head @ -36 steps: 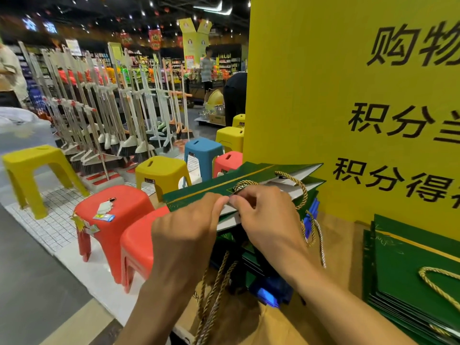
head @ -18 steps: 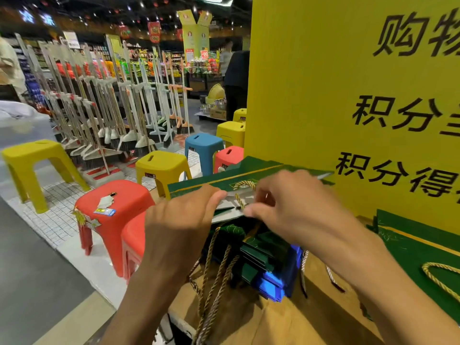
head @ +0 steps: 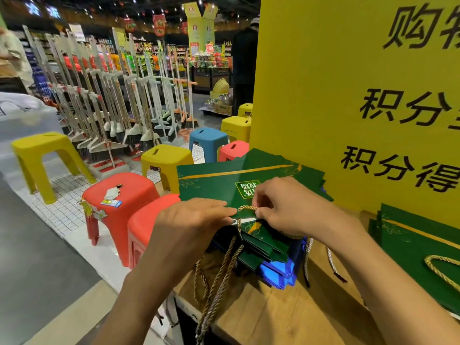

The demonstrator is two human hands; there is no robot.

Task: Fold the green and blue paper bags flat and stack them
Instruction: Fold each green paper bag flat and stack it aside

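Sitting on wooden counter (head: 286, 314) by yellow sign (head: 323, 95), store aisle: green paper bag (head: 216, 183) atop bag stack (head: 268, 250), left hand (head: 191, 220) flat-fingered on its edge, right hand (head: 291, 207) pinching its rope handle (head: 247, 208).

The left hand (head: 196, 217) hides its own thumb, so its hold on the green bag (head: 224, 180) cannot be told, and the cord (head: 246, 208) runs out of sight under the right hand (head: 291, 207). That bag covers the pile (head: 263, 245), leaving only edges of blue bags (head: 281, 272). The right edge cuts off the sign (head: 323, 95) and second stack (head: 418, 245); far shelves (head: 209, 58) are too small to read.
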